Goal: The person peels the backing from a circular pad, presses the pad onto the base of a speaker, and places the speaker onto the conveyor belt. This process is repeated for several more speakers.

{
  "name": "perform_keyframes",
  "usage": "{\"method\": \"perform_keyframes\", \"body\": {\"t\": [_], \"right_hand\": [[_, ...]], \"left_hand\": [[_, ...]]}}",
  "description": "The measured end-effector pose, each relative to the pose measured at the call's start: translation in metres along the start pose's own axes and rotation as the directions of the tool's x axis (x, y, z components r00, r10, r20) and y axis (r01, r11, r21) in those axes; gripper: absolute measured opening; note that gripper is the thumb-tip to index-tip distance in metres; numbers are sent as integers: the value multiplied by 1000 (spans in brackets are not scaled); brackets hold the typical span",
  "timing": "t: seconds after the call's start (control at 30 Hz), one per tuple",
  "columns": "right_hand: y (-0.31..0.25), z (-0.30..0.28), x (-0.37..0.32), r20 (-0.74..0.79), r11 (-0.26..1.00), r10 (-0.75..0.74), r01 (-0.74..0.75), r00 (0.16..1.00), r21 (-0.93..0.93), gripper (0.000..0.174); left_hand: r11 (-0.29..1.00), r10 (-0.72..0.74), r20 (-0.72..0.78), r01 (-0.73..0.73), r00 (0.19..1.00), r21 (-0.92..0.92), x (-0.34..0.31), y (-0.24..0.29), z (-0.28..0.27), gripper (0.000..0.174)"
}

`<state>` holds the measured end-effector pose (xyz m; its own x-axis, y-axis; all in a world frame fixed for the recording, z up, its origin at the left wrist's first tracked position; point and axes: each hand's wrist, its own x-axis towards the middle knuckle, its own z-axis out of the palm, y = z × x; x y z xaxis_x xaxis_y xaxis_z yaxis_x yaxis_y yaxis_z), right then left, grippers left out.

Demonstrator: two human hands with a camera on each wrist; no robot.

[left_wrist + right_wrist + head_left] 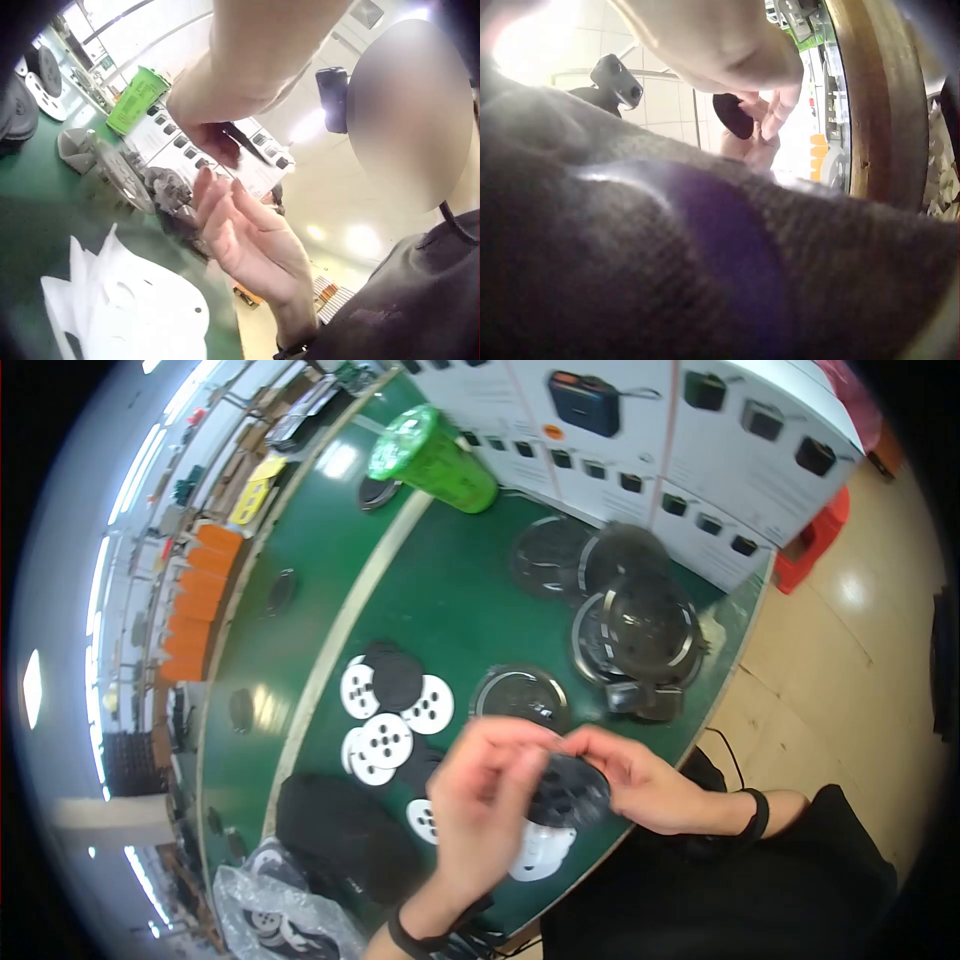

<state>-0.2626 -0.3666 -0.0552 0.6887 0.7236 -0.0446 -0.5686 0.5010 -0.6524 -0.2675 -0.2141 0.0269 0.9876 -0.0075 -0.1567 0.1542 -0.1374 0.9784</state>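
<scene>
My left hand (478, 800) pinches a thin black disc with holes (568, 792), held tilted and blurred above the table's near edge. Edge-on, the disc (246, 142) shows as a dark strip in the left wrist view. My right hand (645, 785) has its bent fingertips at the disc's upper edge, meeting the left fingertips. Whether the right fingers pinch the disc, I cannot tell. In the right wrist view the disc (733, 116) hangs beside both hands' fingertips. Below lie white discs with black holes (386, 740) and a plain black disc (397, 680).
Round dark glossy parts (640, 625) stand piled at the right, with another (520, 695) nearer. A green cup (435, 460) and printed white boxes (600, 450) stand behind. Black material (345, 835) and a clear plastic bag (290, 905) lie at the left on the green table (450, 580).
</scene>
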Motion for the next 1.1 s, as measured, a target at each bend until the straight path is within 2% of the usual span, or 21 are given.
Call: {"method": "perform_keyframes", "body": {"t": [0.03,0.1,0.13,0.17,0.2,0.23,0.3,0.33,0.4,0.43,0.47,0.53,0.6,0.63,0.7,0.77,0.83,0.93,1.0,1.03,1.1], "right_hand": [[-1,1,1,71,940,210,-221,975,261,35],[-5,1,7,388,815,260,-416,885,404,40],[-2,-4,12,552,801,248,-489,796,346,44],[-2,-6,15,566,794,191,-465,802,391,43],[3,-9,14,502,897,206,-367,840,246,42],[6,-11,13,436,961,202,-263,877,84,43],[-3,-11,8,393,945,264,-318,881,78,39],[-10,-9,4,362,937,293,-342,885,76,37],[-28,-6,-6,237,955,255,-205,937,-215,29],[-37,-5,-10,183,921,223,-145,958,-361,25],[-44,-2,-12,125,873,137,-60,983,-484,13],[-55,7,-12,136,700,-43,127,990,-702,11],[-65,21,-10,165,461,-222,252,961,-851,12],[-69,21,-11,225,258,-267,295,937,-920,15],[-70,30,-13,221,-67,-392,212,893,-975,16],[-64,29,-15,85,105,-496,157,864,-982,18],[-63,34,-8,116,142,-555,231,824,-962,18],[-60,33,0,124,224,-643,341,756,-913,19],[-59,34,5,167,196,-679,396,715,-897,20],[-58,35,6,180,186,-696,417,695,-890,20],[-60,36,8,171,148,-729,397,662,-906,20]], "left_hand": [[986,147,104,-154,984,57,0,1,-2,11],[881,399,336,-458,853,118,3,1,-8,17],[870,431,358,-486,828,78,5,3,-7,20],[859,461,380,-511,802,36,6,4,-8,24],[853,444,470,-520,763,37,9,3,-15,34],[867,423,463,-496,779,41,8,5,-15,39],[895,382,453,-445,805,36,7,8,-12,48],[896,353,517,-440,780,52,7,4,-16,64],[870,351,549,-480,759,108,5,5,-18,69],[857,348,561,-498,751,135,4,4,-20,71],[860,298,598,-481,744,170,4,3,-23,77],[869,313,573,-472,757,148,1,-2,-28,76],[873,299,568,-460,767,161,4,-5,-38,74],[872,274,531,-440,802,214,5,-4,-44,66],[915,112,460,-272,881,297,7,1,-62,56],[857,176,324,-307,929,413,6,-3,-74,39],[854,151,258,-257,954,451,9,1,-86,33],[845,114,313,-258,943,469,6,7,-87,29],[862,86,362,-252,928,439,-2,7,-78,28],[900,82,394,-237,916,366,-5,10,-73,29],[877,-29,384,-160,923,452,-7,12,-69,32]]}}
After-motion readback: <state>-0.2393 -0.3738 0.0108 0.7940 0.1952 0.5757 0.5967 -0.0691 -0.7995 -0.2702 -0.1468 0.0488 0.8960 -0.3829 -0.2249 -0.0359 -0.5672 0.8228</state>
